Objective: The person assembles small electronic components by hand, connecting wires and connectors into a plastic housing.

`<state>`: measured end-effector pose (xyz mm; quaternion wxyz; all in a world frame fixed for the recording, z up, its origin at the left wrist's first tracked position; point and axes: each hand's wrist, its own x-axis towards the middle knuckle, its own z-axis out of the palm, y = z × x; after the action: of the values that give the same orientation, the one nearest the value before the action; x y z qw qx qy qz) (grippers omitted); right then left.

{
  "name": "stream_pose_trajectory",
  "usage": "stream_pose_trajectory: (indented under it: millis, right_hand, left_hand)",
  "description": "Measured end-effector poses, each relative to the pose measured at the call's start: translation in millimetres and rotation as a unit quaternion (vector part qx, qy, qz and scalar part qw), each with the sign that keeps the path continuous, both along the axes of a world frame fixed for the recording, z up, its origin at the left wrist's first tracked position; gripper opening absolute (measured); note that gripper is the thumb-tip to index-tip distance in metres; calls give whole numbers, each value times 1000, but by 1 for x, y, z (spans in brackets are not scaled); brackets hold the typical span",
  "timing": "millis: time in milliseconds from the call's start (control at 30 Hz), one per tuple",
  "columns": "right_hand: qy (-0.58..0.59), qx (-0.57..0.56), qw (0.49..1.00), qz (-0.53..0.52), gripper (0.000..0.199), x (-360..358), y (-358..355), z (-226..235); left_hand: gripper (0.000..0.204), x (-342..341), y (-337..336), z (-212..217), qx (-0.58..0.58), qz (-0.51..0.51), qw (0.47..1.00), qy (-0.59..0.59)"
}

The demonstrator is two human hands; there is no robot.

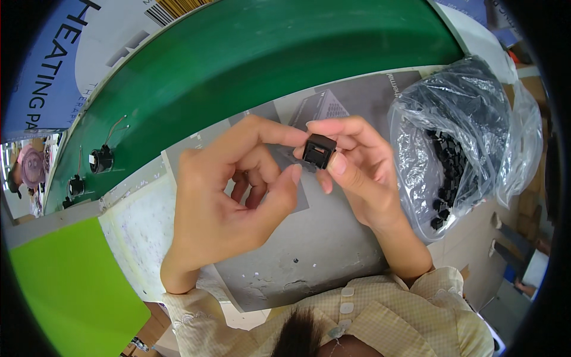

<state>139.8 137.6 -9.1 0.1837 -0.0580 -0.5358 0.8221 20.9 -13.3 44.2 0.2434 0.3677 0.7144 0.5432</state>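
Between the thumb and fingers of my right hand [372,172] is a small black square plastic housing [319,151]. Its hollow face is turned up toward me, and a small slot shows inside it. My left hand [232,184] comes in from the other side, its index fingertip touching or just beside the housing's upper left edge. The left thumb stands apart from the index finger, and the remaining left fingers curl loosely with nothing seen in them. Both hands are raised over a grey printed cardboard sheet [279,256].
To the right, a clear plastic bag [470,101] holds many black parts [449,172]. A green conveyor belt [238,65] curves across the back, carrying small black round parts with wires [101,159] at left. A bright green panel [77,285] lies lower left. Another person's legs [510,244] show at far right.
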Motion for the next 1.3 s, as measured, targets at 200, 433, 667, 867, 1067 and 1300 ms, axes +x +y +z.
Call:
stream_pose_trajectory:
  millis: [200, 433, 667, 867, 1067, 1300]
  right_hand:
    - [-20, -72, 997, 29, 37, 1, 1, 2]
    - [-24, -106, 993, 41, 36, 0, 1, 2]
    - [-7, -99, 993, 59, 36, 0, 2, -1]
    - [-41, -80, 995, 50, 36, -2, -1, 0]
    - [-76, -36, 996, 7, 35, -2, -2, 0]
    - [-22, -252, 963, 92, 46, 2, 6, 2]
  left_hand:
    - [21, 1, 3, -10, 36, 6, 999, 32]
    - [18, 4, 4, -8, 22, 29, 997, 61]
    - [10, 4, 6, -9, 50, 49, 993, 92]
    - [7, -3, 6, -19, 33, 47, 993, 106]
    - [7, 1, 11, -17, 10, 75, 991, 108]
    - [20, 3, 10, -21, 107, 14, 945, 309]
